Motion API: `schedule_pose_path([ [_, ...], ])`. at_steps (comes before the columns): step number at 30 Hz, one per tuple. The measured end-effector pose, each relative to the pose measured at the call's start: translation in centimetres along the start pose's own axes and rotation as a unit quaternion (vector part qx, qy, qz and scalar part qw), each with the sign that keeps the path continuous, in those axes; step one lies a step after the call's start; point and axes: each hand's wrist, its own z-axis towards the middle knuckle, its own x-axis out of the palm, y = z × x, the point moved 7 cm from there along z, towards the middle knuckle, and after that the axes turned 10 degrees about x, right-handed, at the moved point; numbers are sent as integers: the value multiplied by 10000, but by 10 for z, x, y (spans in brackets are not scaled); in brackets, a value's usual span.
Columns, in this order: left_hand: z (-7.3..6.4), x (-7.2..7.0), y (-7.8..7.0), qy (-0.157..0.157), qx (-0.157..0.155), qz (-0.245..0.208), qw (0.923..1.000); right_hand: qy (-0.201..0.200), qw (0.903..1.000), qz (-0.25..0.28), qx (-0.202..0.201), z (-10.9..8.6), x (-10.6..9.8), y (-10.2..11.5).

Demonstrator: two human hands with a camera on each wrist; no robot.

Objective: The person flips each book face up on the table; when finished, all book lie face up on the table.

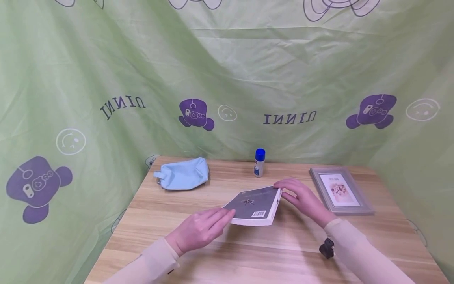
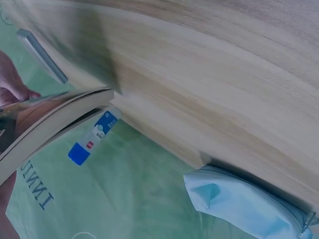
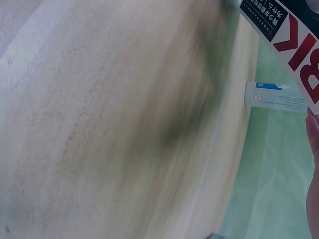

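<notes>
A thick grey-covered paperback book (image 1: 244, 209) is held tilted above the wooden table, its barcode corner toward me. My left hand (image 1: 201, 230) grips its near left corner, thumb on top of the cover. With my right hand (image 1: 301, 197) I hold the far right corner by the spine. In the left wrist view the page edges of the book (image 2: 55, 119) show, slightly parted near the bottom cover. The right wrist view catches the white spine of the book (image 3: 294, 45) with large red letters, and a sliver of my right hand (image 3: 313, 174) at the edge.
Behind the book stands a glue stick (image 1: 259, 163) with a blue cap. A light blue zip pouch (image 1: 184, 174) lies at the back left of the table (image 1: 170, 221). On the right lies a grey picture frame (image 1: 320, 185). A green printed curtain (image 1: 234, 71) hangs behind the table.
</notes>
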Motion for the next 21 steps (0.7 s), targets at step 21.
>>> schedule_pose_path([
  [21,5,-6,24,-343,-590,-281,9973,-610,9969,323,364,1,-15,-1],
])
